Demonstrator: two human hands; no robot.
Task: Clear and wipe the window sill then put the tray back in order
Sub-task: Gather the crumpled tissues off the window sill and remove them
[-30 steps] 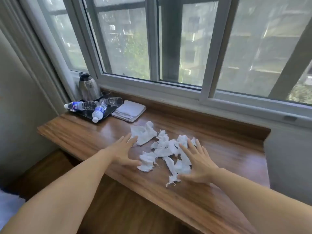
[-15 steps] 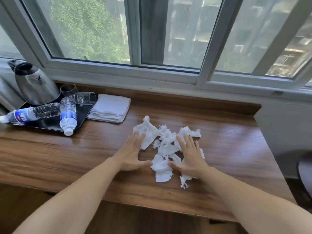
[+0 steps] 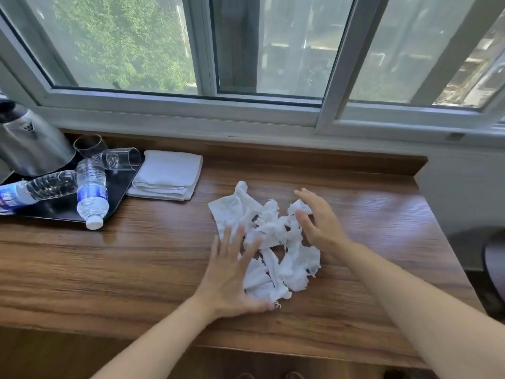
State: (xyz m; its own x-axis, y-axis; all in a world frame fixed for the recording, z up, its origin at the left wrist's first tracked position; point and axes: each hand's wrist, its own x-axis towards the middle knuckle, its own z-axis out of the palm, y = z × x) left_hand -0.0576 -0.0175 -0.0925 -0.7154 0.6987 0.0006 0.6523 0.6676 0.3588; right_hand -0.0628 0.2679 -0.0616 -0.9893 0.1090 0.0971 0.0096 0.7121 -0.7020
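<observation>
Starting at far left, a steel kettle (image 3: 30,143) is seen standing at the back of a black tray (image 3: 120,187), cut off by the frame edge. Two plastic water bottles are lying on that tray: one bottle (image 3: 32,191) is laid sideways toward the left edge, the other bottle (image 3: 91,194) is laid with its white cap past the tray's front rim, over the wood. Two clear glasses are found behind the bottles: one glass (image 3: 88,144) is upright beside the kettle, the second glass (image 3: 121,159) is tipped on its side. A folded white towel (image 3: 166,175) is placed just beside the tray's right edge, on the wooden window sill (image 3: 109,269). Further right, a heap of torn and crumpled white tissue pieces (image 3: 270,239) is spread on the sill, well apart from the tray. The left hand (image 3: 232,277) is laid flat on the near-left side of the heap, fingers straight and spread, fingertips resting over the paper, thumb touching the sill; nothing is gripped. The right hand (image 3: 318,222) is held at the far-right side of the heap, fingers loosely extended and slightly blurred, touching the tissue, palm turned toward the left hand; nothing is gripped by it either. The heap is thus bracketed between both hands. A sliding window (image 3: 259,50) is seen behind the sill. A dark rounded object (image 3: 494,261) is partly visible at the right edge, not identifiable.
</observation>
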